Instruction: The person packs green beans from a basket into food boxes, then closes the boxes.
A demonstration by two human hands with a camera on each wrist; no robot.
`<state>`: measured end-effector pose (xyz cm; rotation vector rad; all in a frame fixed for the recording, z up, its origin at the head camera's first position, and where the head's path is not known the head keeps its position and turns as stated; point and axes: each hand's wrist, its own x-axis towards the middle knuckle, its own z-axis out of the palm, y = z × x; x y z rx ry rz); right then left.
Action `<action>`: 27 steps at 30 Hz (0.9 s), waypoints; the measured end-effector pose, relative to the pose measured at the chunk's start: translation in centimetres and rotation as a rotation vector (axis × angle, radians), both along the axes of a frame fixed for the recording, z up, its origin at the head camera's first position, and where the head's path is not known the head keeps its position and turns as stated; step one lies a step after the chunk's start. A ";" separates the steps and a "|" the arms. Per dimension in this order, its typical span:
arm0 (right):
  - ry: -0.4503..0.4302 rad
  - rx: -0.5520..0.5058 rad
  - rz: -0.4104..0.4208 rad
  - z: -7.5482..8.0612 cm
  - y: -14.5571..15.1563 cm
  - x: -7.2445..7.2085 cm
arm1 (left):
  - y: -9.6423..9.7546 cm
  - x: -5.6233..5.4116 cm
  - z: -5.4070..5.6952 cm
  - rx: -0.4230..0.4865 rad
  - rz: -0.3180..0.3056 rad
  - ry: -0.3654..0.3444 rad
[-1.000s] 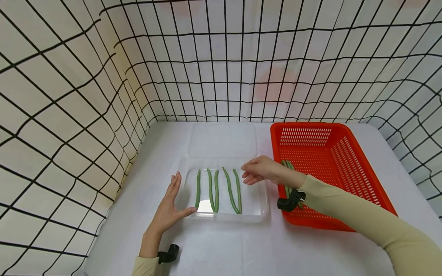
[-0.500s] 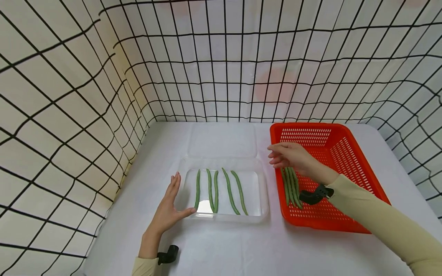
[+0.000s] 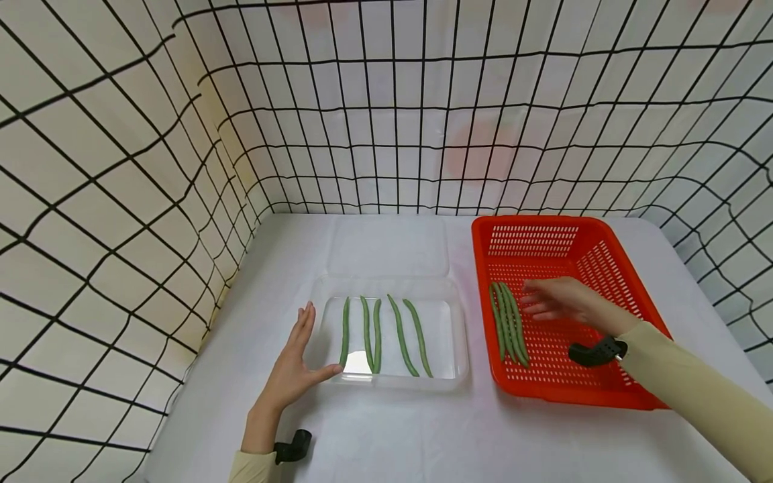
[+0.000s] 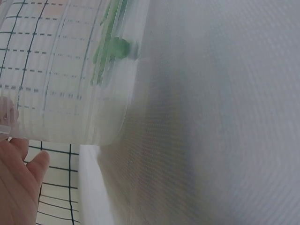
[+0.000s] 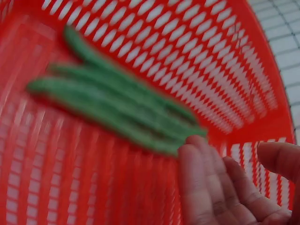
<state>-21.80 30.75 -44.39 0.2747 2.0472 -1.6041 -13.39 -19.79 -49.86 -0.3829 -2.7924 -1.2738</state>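
Rightward, from over the clear plastic box (image 3: 398,382) into the red slotted basket (image 3: 543,390), the right hand (image 3: 558,298) had moved, its fingers loosely extended around nothing. Just left of it, slim, gently curved green beans (image 3: 512,329) bunched lengthwise; five beans (image 3: 377,335) lay spaced in the box. The left hand (image 3: 294,372) held nothing, thumb spread wide at the near left corner.

Right of the left hand (image 3: 294,369) I see a clear plastic box (image 3: 460,359), five slim green beans (image 3: 377,335) lying in a loose row inside. Just left of the right hand (image 3: 561,300) I see bunched beans (image 3: 512,325) in a red slotted basket (image 3: 561,379).
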 end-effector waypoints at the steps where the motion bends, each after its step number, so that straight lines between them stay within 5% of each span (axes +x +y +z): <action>1: -0.011 0.016 0.008 -0.2 0.4 0.1 | 0.0 0.0 0.0 -0.002 0.000 0.001; 13: -0.084 0.120 0.105 -2.7 3.0 0.9 | -0.1 0.0 -0.1 0.008 -0.004 0.006; 27: -0.080 0.130 0.087 -3.1 -0.7 1.6 | 0.0 0.0 -0.1 -0.007 -0.001 0.014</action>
